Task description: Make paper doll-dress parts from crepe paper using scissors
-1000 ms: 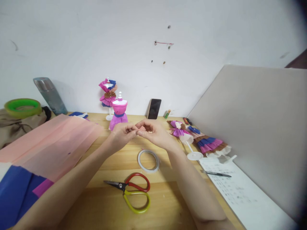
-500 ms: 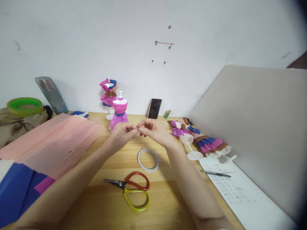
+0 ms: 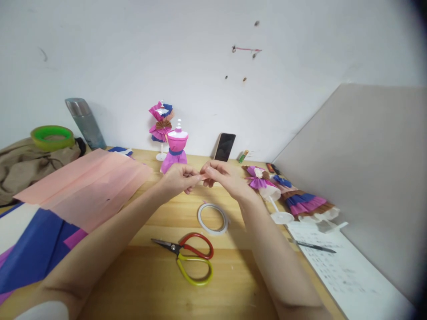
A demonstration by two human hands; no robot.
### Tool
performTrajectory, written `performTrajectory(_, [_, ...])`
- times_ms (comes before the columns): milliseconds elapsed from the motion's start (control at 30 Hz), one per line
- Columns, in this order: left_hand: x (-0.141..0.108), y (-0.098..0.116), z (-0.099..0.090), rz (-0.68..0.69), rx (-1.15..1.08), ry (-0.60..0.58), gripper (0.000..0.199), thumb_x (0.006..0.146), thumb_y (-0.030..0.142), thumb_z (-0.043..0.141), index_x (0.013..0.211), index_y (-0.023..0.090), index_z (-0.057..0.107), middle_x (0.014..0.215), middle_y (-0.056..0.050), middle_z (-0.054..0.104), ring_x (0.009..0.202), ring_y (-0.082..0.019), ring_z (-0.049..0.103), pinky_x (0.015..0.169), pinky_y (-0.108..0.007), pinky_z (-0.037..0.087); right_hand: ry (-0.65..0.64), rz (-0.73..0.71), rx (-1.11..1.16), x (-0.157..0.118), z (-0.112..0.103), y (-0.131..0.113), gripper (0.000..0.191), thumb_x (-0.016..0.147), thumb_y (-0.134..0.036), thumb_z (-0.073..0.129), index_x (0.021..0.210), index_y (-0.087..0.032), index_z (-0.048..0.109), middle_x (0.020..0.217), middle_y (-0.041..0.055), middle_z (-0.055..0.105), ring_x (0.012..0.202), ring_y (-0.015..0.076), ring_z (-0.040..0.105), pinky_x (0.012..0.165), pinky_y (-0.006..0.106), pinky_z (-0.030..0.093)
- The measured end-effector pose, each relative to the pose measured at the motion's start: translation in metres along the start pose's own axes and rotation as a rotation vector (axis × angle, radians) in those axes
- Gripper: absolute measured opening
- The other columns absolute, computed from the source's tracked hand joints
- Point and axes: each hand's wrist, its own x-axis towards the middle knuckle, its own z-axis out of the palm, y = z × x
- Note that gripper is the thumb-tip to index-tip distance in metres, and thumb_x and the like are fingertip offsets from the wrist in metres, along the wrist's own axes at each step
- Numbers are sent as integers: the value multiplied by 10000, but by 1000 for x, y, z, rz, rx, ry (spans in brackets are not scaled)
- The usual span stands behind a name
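Over the middle of the table, my left hand (image 3: 182, 178) and my right hand (image 3: 222, 175) meet fingertip to fingertip. Both are closed in a pinch on a small piece of peach paper (image 3: 204, 177), mostly hidden by the fingers. Just behind my left hand stands a mini dress form (image 3: 177, 144) dressed in pink paper with a blue waistband. Below the hands lies a roll of white tape (image 3: 213, 218) on its side. Nearer to me rest scissors (image 3: 187, 255) with one red and one yellow handle.
Peach paper sheets (image 3: 96, 186) and blue paper (image 3: 36, 244) cover the left side. A bottle (image 3: 86, 124), a second dress form (image 3: 162, 122) and a phone (image 3: 225, 146) stand at the back. On the right are paper dresses (image 3: 303, 202), a pen (image 3: 316, 247) and a written sheet (image 3: 347, 271).
The view has shifted, so most things sit farther right. Between my fingertips the peach paper now shows more clearly, and my hands are slightly further apart.
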Motion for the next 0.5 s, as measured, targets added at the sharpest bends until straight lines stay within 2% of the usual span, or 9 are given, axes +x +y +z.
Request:
performTrajectory(167, [-1,3,2,-48,12,-11,195,685,284,670,559,150,607,417,39,513,393,-62,460,402,-163,393,-4,23,-54,1,3,1,370,697,-501,696,660,-188,503,526,-39,534,494,109,504,497,228,371])
performTrajectory(300, [-2,2,2,-65,-12,-3,185,678,275,692,572,145,614,421,35,524,399,-68,483,407,-167,410,-8,43,-51,-2,2,5,382,691,-522,692,660,-182,521,512,-36,537,479,105,491,484,225,355])
performTrajectory(433, [-4,2,-2,-63,-25,-62,215,655,281,738,560,146,600,442,29,536,415,-73,506,412,-167,414,-8,32,6,-6,4,8,399,689,-525,709,625,-181,519,469,-56,492,438,82,436,461,215,307])
performTrajectory(500, [-6,3,-5,-49,-22,-98,203,664,267,741,570,147,607,451,25,549,420,-74,513,409,-163,405,3,30,95,-8,6,9,420,664,-544,734,632,-176,534,493,-46,523,441,80,451,467,217,324])
